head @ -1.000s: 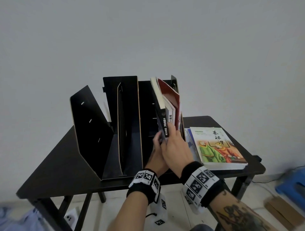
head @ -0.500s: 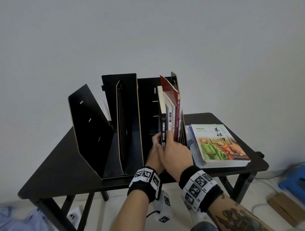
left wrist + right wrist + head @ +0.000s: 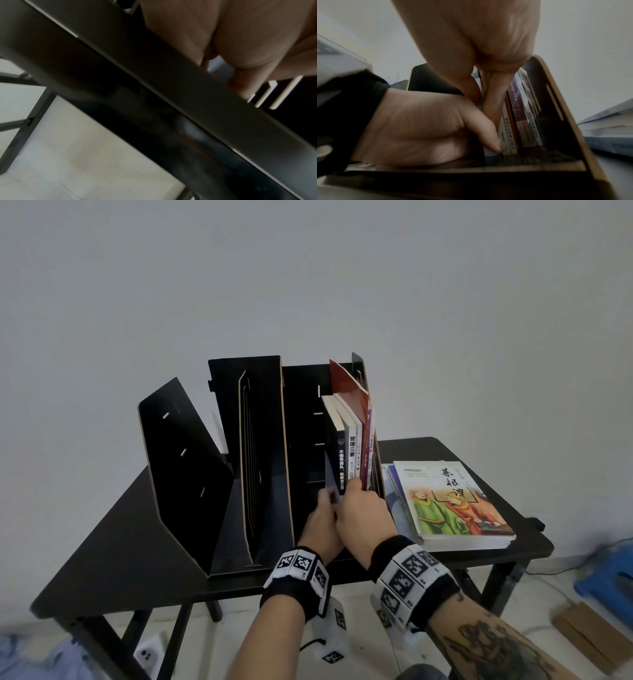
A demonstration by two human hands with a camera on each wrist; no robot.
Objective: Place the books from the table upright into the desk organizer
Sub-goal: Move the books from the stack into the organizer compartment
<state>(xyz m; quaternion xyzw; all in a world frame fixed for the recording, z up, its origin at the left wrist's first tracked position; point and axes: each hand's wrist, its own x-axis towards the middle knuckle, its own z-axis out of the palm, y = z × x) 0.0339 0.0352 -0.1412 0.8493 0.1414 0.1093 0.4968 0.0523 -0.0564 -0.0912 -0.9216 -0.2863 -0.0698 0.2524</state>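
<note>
A black desk organizer [image 3: 260,440] stands on the black table [image 3: 120,542]. Its rightmost compartment holds several upright books [image 3: 359,440]. At their left side stands a black-spined book [image 3: 338,460]. My left hand [image 3: 320,515] and my right hand [image 3: 363,508] both grip it low down. In the right wrist view my right hand [image 3: 481,40] pinches the spine from above, and my left hand [image 3: 419,128] presses its thumb on the book's bottom end [image 3: 489,152]. The left wrist view is blurred and shows my left hand [image 3: 240,33] over the organizer's edge [image 3: 154,67].
A stack of books [image 3: 455,505] lies flat on the table just right of the organizer, topped by a colourful cover. On the floor are a blue stool [image 3: 603,577], cardboard [image 3: 589,635] and a power strip [image 3: 150,652]. A white wall is behind.
The black-spined book leaned left and stood higher a second ago. Both hands have lowered it and pushed it upright against the other books in the right compartment.
</note>
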